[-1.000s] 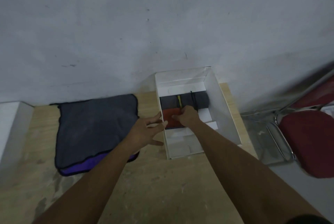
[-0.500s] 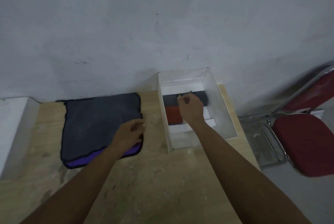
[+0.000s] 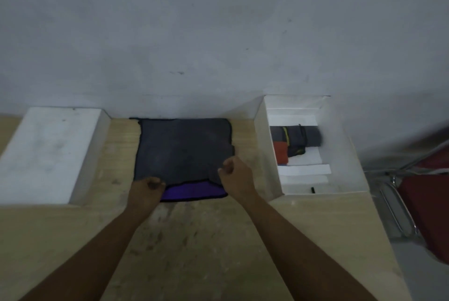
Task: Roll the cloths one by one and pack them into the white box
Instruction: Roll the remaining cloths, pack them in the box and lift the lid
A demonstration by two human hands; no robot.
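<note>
A dark grey cloth lies flat on the wooden table, on top of a purple cloth whose near edge shows beneath it. My left hand pinches the grey cloth's near left corner. My right hand grips its near right corner, and the corner is lifted slightly. The white box stands open at the right. Inside it lie a grey rolled cloth, a red one and a dark one with yellow trim.
The white box lid lies on the table at the left. A grey wall runs along the table's far edge. A red chair with a metal frame stands off the table's right edge. A small black item lies in the box's near end.
My right hand left the box and moved left to the grey cloth's near right corner. My left hand shifted to the near left corner. The view has swung left.
</note>
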